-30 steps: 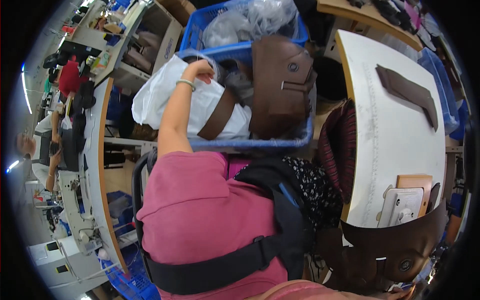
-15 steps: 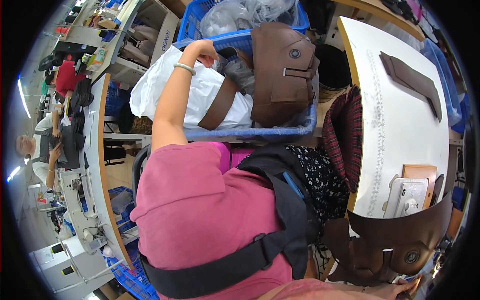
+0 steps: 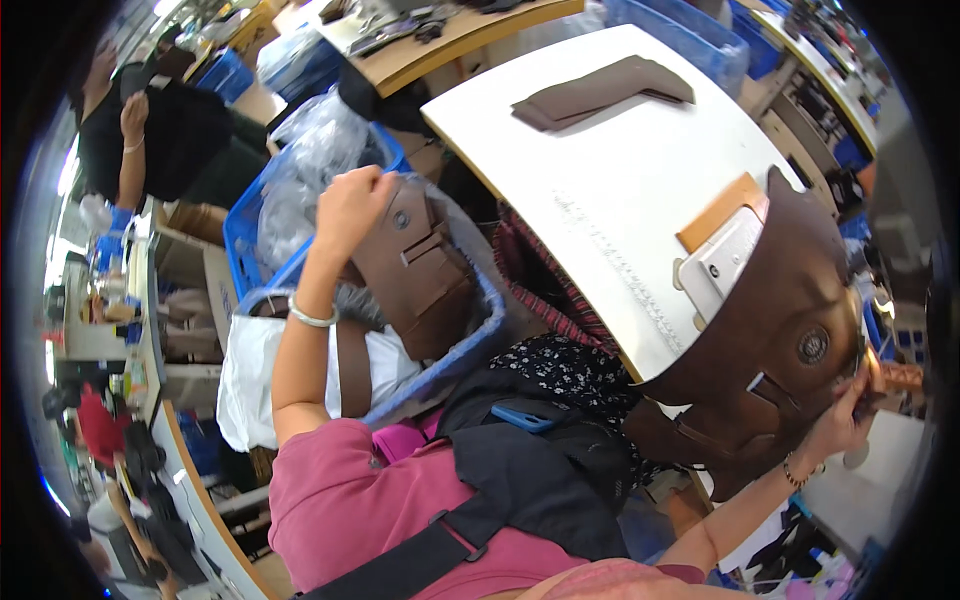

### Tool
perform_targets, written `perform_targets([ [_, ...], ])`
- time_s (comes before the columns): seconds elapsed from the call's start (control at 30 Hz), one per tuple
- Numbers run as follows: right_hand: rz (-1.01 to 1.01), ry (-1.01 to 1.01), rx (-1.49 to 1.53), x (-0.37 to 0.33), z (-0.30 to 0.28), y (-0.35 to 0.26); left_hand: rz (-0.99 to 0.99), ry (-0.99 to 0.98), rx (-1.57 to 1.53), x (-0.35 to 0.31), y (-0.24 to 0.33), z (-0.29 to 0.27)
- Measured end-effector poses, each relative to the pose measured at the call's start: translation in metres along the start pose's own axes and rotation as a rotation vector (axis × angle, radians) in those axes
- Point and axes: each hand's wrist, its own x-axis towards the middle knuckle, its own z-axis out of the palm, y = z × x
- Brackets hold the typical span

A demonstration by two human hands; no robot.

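My left hand (image 3: 350, 212) reaches over the blue crate (image 3: 485, 325). Its fingers curl at the upper edge of a brown leather panel (image 3: 415, 275) with a round emblem and a slot; the fingertips are partly hidden. On the right, my right hand (image 3: 845, 420) grips the outer edge of a similar, larger-looking brown leather panel (image 3: 790, 400). That panel stands curved against the white worktable (image 3: 570, 190) and hangs past its near edge. In the crate, a brown strip (image 3: 352, 370) lies over a white plastic bag (image 3: 255, 375).
A folded brown leather piece (image 3: 605, 92) lies on the worktable's far part. Nearer are a tan wooden board (image 3: 720, 212) and a pale plate (image 3: 718, 265). Plaid cloth (image 3: 545, 285) hangs along the table's edge. A person in black (image 3: 165, 150) stands at the far left.
The view has turned toward the worktable. My left hand has moved from above the white bag to the upper edge of the crate's leather panel. My right hand shows more fully.
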Motion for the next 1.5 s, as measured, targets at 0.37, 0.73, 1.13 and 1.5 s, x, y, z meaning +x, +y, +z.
perform_targets([
  [0.37, -0.077, -0.015, 0.060, -0.002, -0.004, -0.022, 0.561, -0.182, -0.241, 0.022, 0.176, 0.056],
  [0.73, -0.034, -0.040, 0.022, 0.001, 0.002, -0.008, 0.477, -0.255, -0.313, 0.013, 0.177, 0.064],
  [1.13, -0.097, 0.093, 0.046, -0.003, 0.010, -0.045, 0.246, 0.040, -0.407, 0.040, 0.114, 0.066],
  [1.5, -0.204, 0.120, -0.024, 0.002, 0.008, -0.037, 0.270, 0.038, -0.571, 0.025, 0.148, 0.088],
])
